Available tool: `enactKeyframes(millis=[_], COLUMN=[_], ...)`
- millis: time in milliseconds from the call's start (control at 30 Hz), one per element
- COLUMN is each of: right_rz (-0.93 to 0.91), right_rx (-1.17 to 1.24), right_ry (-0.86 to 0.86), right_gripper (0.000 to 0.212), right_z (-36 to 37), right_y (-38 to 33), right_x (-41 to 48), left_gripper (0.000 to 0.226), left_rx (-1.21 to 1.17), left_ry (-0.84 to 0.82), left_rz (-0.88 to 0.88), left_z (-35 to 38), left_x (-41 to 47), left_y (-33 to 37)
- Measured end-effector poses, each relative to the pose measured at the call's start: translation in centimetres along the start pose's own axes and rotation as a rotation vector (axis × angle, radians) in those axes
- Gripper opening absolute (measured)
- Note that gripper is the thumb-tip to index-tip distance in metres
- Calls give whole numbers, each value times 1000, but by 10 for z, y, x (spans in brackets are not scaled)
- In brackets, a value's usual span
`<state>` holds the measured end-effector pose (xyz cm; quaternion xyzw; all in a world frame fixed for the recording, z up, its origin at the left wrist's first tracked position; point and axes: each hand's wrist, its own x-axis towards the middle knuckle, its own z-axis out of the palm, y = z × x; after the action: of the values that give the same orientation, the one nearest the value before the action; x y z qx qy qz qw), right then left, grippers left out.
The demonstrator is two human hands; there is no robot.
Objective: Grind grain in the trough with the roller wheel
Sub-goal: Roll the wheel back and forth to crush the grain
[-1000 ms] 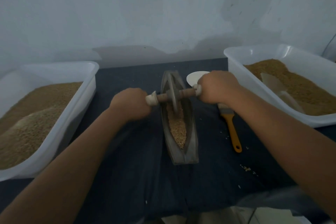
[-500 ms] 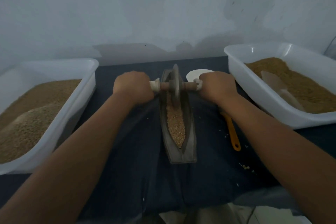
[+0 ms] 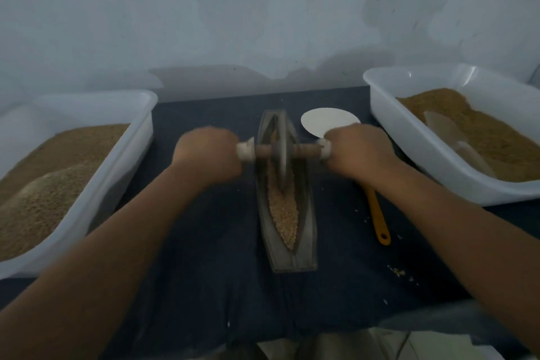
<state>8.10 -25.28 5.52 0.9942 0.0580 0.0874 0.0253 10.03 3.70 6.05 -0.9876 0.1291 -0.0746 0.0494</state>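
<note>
Midway along the dark cloth (image 3: 210,286), the boat-shaped trough (image 3: 305,231) lies lengthwise with grain (image 3: 283,213) heaped in its near half. Upright in its far half stands the roller wheel (image 3: 282,156); the left hand (image 3: 208,152) and right hand (image 3: 357,149) each clench an axle end. White tubs (image 3: 96,184) of grain flank both sides.

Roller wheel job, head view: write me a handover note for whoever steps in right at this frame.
Hands: left hand grips the axle's left end, right hand grips its right end.
Things: roller wheel stands upright in the far half of the trough; grain lies along the groove, mostly on the near side of the wheel.
Done: trough is loaded, wheel is set in the grain.
Left: the near grain looks coarse; roll the wheel through it until ground.
</note>
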Motion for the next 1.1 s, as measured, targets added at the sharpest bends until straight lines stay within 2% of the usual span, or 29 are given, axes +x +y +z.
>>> enactKeyframes(millis=[67,167,233,300,367,433,500,600,633,733,800,867,1000,1033,1100], right_rz=[36,32,-18,-82,-136,-149,-120,-91,-87,-75,-71,-70,-138,-142,-97], right_rx=[3,-24,1,54,135,191,131,-18,-57,-100,-41,26,225,244,181], right_ry=[92,35,-65,-246,-457,-557,-426,25,117,147,67,-86,-551,-588,-449], right_gripper=[35,29,23,18,19,18,17,25,29,32,23,20,13,13,16], right_z=[3,-1,-7,-15,-23,-25,-22,-18,-18,-19,-18,-16,-25,-24,-17], right_y=[-2,0,3,9,13,14,9,-4,-7,-10,-6,1,15,15,12], right_x=[23,36,23,-1,-23,-28,-16,13,21,30,20,-2,-39,-36,-16], left_gripper=[25,27,22,19,21,24,23,23,24,29,29,27,29,28,25], left_rx=[-1,-49,-91,-116,-114,-102,-125,-175,-195,-210,-186,-176,-124,-118,-127], left_ry=[57,5,-64,-120,-113,-75,-107,-120,-101,-72,-102,-141,-146,-152,-172], left_rz=[-49,-35,11,67,133,152,100,-26,-58,-71,-18,51,165,156,95], left_z=[-3,-5,-5,-3,0,6,6,4,5,5,3,1,1,1,0], left_x=[24,27,7,-22,-51,-57,-38,9,21,25,10,-12,-48,-46,-27], left_y=[3,4,2,-4,-9,-12,-11,-8,-8,-6,-5,-6,-8,-8,-7])
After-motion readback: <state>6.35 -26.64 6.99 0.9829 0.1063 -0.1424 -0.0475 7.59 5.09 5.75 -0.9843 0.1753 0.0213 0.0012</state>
